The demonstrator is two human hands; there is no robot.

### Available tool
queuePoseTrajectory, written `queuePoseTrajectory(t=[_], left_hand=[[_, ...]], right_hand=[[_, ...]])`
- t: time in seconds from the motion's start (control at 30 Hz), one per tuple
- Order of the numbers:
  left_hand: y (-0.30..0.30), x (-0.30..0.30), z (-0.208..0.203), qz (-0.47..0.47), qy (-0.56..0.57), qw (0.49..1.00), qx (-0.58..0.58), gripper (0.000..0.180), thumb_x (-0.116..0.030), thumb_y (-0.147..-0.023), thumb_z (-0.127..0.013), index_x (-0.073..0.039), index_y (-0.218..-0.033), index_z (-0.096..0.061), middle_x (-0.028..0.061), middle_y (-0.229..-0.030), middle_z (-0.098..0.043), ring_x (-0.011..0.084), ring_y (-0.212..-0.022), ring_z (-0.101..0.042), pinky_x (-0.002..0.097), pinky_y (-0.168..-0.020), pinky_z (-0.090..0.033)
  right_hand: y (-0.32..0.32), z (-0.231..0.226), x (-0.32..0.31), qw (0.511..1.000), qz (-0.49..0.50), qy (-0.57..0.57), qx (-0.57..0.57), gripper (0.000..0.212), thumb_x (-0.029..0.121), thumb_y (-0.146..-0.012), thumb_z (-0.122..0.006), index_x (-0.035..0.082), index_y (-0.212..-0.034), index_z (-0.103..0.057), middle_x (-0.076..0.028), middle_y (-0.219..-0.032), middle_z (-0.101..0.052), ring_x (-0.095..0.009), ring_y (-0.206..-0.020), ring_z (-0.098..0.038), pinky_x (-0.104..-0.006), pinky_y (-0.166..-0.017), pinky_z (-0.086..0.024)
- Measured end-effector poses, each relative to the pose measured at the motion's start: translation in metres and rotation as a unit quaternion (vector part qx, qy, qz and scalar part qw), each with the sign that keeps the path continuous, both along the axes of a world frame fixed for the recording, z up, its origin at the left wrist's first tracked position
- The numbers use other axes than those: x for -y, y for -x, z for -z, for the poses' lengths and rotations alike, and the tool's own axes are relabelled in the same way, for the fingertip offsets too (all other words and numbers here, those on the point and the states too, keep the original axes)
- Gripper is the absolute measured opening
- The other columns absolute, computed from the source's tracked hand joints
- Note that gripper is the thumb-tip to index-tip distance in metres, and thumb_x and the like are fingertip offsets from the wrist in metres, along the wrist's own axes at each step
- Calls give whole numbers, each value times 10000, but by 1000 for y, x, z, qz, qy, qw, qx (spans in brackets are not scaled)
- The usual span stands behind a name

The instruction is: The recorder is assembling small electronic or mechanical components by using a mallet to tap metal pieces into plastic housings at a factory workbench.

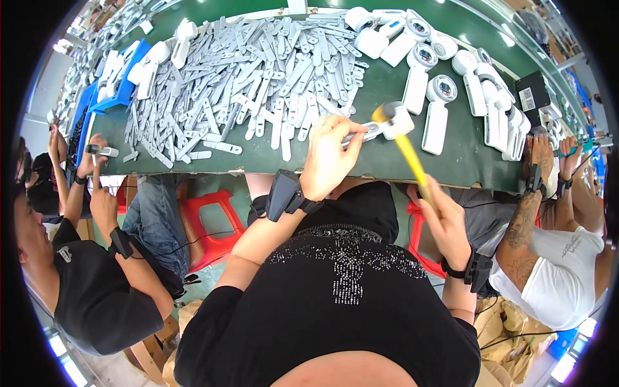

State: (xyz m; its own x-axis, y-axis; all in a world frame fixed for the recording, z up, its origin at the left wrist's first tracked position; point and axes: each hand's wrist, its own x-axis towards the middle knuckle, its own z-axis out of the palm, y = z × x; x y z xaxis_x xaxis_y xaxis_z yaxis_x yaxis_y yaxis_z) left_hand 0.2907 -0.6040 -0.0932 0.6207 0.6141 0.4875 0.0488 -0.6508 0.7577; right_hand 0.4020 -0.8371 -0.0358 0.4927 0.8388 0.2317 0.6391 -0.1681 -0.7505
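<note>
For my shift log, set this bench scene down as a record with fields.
Left hand: pinches a grey strip
Right hand: grips a yellow-handled hammer
Hammer head: over a white part; contact unclear
Bench: green
Pile: many loose grey strips
Right of pile: white devices
Far left: blue tray
Nearby: person in black, left; person in white, right

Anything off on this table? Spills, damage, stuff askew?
No obvious spill or damage. Only the heap of grey strips looks untidy: jumbled at all angles on the green table, some straying near its front edge. Small scratches or cracks would be too fine to tell.
</note>
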Motion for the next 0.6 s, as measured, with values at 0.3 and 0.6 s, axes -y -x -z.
queuePoseTrajectory(t=[0.3,0.6], left_hand=[[24,-2,-2,-23,-109,990,-84,277,-222,-732,-769,-39,-912,-665,87,-870,-629,274,-870,-564,378,-771,-406],[11,4,7,1,-127,992,-16,249,-190,-730,-786,-66,-913,-673,79,-784,-614,275,-737,-578,374,-693,-427]], right_hand=[[12,-7,5,999,25,21,-34,458,39,-900,-611,0,-1342,-497,-171,-936,-623,-247,-777,-608,-284,-751,-481],[24,1,18,997,7,-69,28,458,-3,-883,-611,-17,-1328,-505,-128,-784,-545,-222,-644,-518,-290,-641,-452]])
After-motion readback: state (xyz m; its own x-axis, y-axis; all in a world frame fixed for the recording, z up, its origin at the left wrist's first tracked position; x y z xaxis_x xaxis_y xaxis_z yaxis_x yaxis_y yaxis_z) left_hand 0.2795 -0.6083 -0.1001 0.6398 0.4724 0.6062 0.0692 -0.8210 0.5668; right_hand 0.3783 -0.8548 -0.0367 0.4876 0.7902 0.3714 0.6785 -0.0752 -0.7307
